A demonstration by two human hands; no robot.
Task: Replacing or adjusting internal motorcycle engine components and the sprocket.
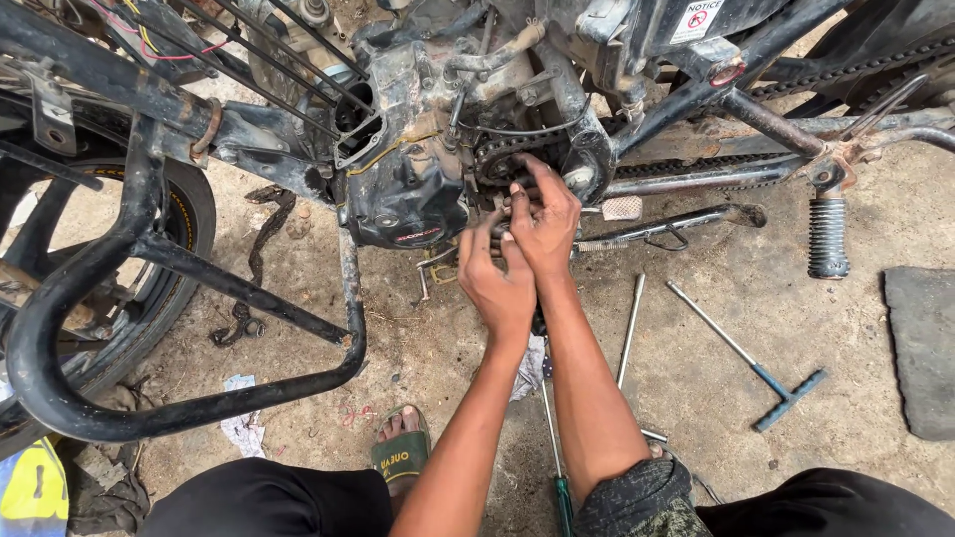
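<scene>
My left hand [497,283] and right hand [542,224], fingers curled together, press at the chain sprocket [502,159] on the motorcycle engine [408,189]; what they pinch I cannot tell.

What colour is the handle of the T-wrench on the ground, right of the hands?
Blue. The T-wrench has a blue cross handle and bare metal shaft, seen in the head view.

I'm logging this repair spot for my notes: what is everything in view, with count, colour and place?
engine: one, black, greasy, centre top
drive chain: one, dark, running right from the sprocket
crash guard: one, black tube, left
front tyre: one, black, far left
footpeg: one, grey ribbed, right
T-handle wrench: one, blue handle, ground right
long rod: one, silver, ground centre
screwdriver: one, green handle, bottom centre
sandal: one, green, bottom centre
left hand: at the sprocket area
right hand: on the sprocket, fingers bent
</scene>
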